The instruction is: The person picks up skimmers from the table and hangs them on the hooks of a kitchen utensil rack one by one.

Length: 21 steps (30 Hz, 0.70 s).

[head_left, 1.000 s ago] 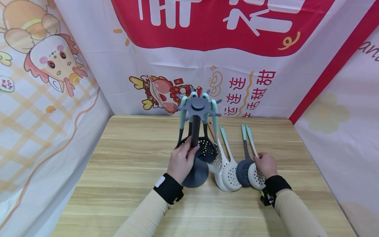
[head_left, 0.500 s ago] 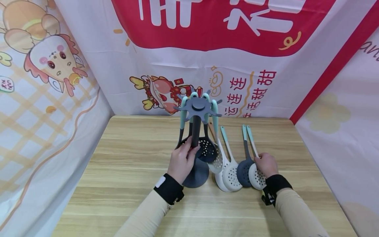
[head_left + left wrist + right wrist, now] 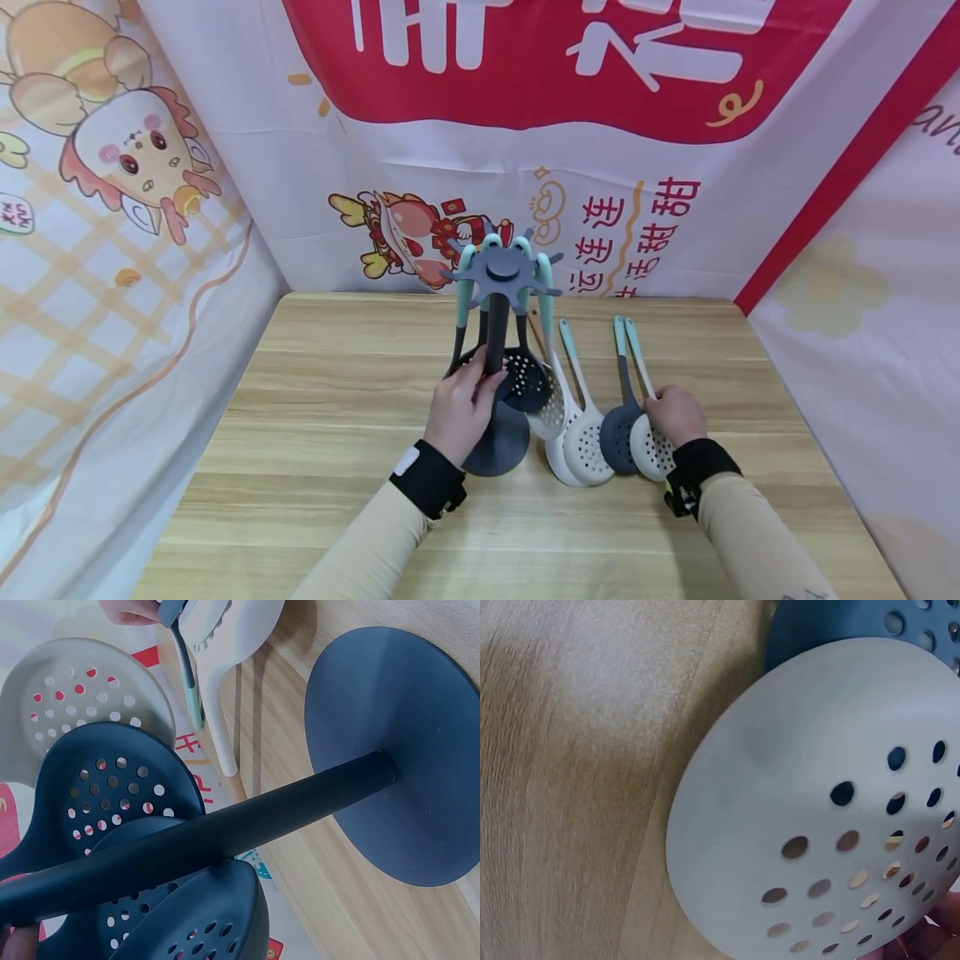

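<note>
My left hand [image 3: 459, 408] grips the dark post of a utensil stand [image 3: 502, 267], whose round base [image 3: 409, 750] is on the tabletop. Mint-handled skimmers hang from its hooks: dark ones [image 3: 525, 382] and a pale one [image 3: 549, 408] on the right side. Over at the right, my right hand [image 3: 677, 414] holds a white skimmer [image 3: 651, 450] by its handle, just above the perforated bowl. That bowl fills much of the right wrist view, with fingertips [image 3: 934, 941] showing at its lower right. Beside it lies a dark grey skimmer [image 3: 618, 442], partly overlapped by the white one.
Between the stand and the dark grey skimmer lie more white utensils, including a perforated skimmer [image 3: 587, 450] with a mint handle end. The wooden table [image 3: 315, 433] meets a printed cloth backdrop [image 3: 315, 150] at the back, with cloth at both sides.
</note>
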Each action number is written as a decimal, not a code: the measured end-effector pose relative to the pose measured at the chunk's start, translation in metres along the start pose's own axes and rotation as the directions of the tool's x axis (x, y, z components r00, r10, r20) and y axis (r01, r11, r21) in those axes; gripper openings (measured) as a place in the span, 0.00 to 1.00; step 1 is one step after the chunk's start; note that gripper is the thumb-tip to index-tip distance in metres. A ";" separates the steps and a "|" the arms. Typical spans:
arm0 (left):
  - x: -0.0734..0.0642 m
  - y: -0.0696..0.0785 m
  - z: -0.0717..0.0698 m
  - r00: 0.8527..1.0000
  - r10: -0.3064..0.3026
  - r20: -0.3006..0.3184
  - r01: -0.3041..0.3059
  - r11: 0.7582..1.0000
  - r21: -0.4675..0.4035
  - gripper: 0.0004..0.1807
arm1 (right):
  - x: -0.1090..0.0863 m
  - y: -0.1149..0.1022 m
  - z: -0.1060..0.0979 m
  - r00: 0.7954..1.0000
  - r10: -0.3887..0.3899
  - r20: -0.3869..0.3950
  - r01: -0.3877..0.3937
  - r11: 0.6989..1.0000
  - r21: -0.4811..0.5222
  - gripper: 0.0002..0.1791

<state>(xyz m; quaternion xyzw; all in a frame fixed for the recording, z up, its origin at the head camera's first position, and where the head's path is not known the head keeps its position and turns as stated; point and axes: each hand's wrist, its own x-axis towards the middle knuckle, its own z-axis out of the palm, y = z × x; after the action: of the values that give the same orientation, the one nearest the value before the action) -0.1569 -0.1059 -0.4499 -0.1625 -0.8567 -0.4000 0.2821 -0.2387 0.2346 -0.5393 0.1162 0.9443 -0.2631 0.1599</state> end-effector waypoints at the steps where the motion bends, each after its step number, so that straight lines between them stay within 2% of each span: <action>1: 0.000 0.000 0.000 1.000 0.001 0.000 -0.001 1.000 0.000 0.16 | 0.000 0.000 0.000 1.000 0.000 0.000 0.000 1.000 -0.006 0.18; 12: 0.000 0.001 0.000 1.000 0.009 -0.003 -0.009 1.000 0.006 0.15 | 0.001 0.001 0.004 1.000 0.006 -0.031 -0.008 0.999 -0.049 0.17; 21: 0.000 0.001 0.000 1.000 0.006 -0.005 -0.006 1.000 -0.002 0.15 | 0.002 0.004 0.007 0.997 -0.023 -0.069 0.019 0.998 -0.058 0.16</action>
<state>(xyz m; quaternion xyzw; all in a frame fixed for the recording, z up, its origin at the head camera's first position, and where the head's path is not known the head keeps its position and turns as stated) -0.1565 -0.1054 -0.4492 -0.1644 -0.8551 -0.4006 0.2853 -0.2376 0.2342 -0.5479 0.1105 0.9576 -0.2334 0.1276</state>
